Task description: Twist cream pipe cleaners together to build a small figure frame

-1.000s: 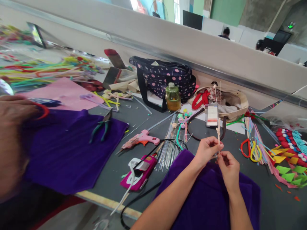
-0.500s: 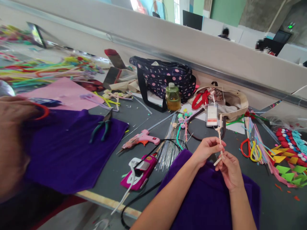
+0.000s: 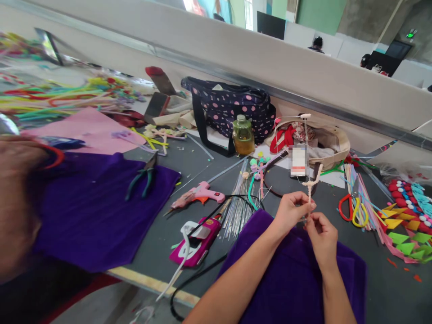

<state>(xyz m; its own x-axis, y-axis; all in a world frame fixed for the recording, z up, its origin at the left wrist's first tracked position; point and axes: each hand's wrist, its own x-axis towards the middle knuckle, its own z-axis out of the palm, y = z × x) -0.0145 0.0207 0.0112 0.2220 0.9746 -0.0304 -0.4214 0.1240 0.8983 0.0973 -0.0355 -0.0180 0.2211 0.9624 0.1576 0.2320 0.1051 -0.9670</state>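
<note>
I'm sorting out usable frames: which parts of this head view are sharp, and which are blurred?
Head view: both hands, left hand and right hand, and the cream pipe cleaner are sharp; the co-worker's arm at the left edge is blurred; even daylight, no harsh shadows.

No lettering can be read anywhere. The white tag (image 3: 298, 161) hanging by the beige bag (image 3: 332, 139) is blurred out; the green wall sign (image 3: 409, 34) is too small to read.

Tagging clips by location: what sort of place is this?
Probably a craft workshop bench in a shared hall. The left hand and right hand pinch a cream pipe cleaner; a pink glue gun, scissors and coloured felt pieces lie on the table.
</note>
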